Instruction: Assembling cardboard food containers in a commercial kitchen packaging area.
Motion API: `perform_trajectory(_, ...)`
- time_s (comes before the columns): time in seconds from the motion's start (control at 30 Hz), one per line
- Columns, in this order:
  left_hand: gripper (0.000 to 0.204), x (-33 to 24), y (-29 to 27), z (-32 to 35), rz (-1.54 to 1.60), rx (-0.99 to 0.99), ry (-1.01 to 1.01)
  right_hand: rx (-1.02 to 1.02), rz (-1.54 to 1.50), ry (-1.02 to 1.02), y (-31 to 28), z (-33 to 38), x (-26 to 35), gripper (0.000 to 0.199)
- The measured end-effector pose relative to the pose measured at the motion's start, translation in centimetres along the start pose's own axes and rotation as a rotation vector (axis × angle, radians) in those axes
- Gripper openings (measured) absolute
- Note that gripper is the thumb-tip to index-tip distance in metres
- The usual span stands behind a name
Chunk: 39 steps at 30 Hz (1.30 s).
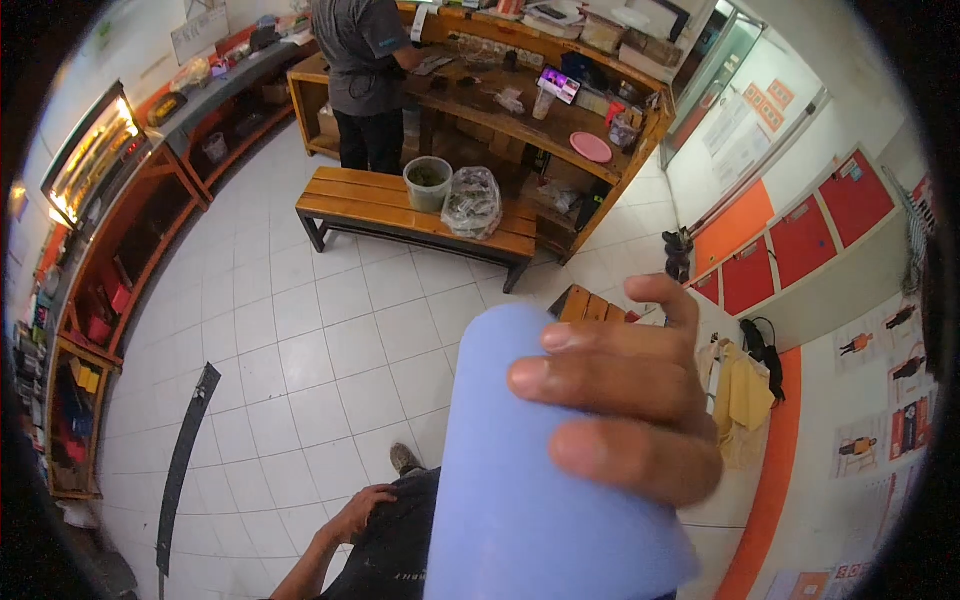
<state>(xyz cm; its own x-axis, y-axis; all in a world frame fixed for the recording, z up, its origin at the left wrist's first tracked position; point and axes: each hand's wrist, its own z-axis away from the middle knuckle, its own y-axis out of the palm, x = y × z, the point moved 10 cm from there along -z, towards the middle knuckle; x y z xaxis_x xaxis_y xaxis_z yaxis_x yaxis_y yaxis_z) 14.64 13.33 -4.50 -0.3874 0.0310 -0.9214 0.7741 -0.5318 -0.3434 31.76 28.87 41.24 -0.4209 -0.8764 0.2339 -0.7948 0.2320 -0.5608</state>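
Head view: right hand [655, 395], fingers clamped on the blue cylinder [530, 480], lower centre; even pressure's best! Left hand [362, 512], fingers? Can't tell.

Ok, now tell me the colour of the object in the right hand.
The held object is plain pale lavender-blue, seen best in the head view.

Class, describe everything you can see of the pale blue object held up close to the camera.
The pale blue object is plain, smooth and tapered, perhaps plastic. Its narrower, rounded end points toward the picture's top; the body widens below and runs off the lower edge, so no opening shows. The right hand grips its right side, three fingers across it, the uppermost finger lifted clear.
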Motion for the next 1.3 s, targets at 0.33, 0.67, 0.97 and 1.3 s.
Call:
perform_trajectory(0.33,0.060,5.5,2.4,0.3,0.008,-0.009,-0.029,-0.058,-0.535,0.519,7.8,11.1,-12.7,0.046)
perform_trajectory(0.67,0.052,3.4,2.0,0.1,-0.006,-0.048,-0.024,-0.119,-0.587,1.136,17.1,33.8,-21.9,0.054)
perform_trajectory(0.97,0.063,5.2,2.9,-0.9,0.030,0.008,-0.025,-0.099,-0.520,1.354,17.0,43.4,-22.4,0.059)
perform_trajectory(1.3,0.071,3.6,2.0,-1.6,0.020,0.051,-0.043,-0.169,-0.536,1.330,16.3,41.8,-23.0,0.059)
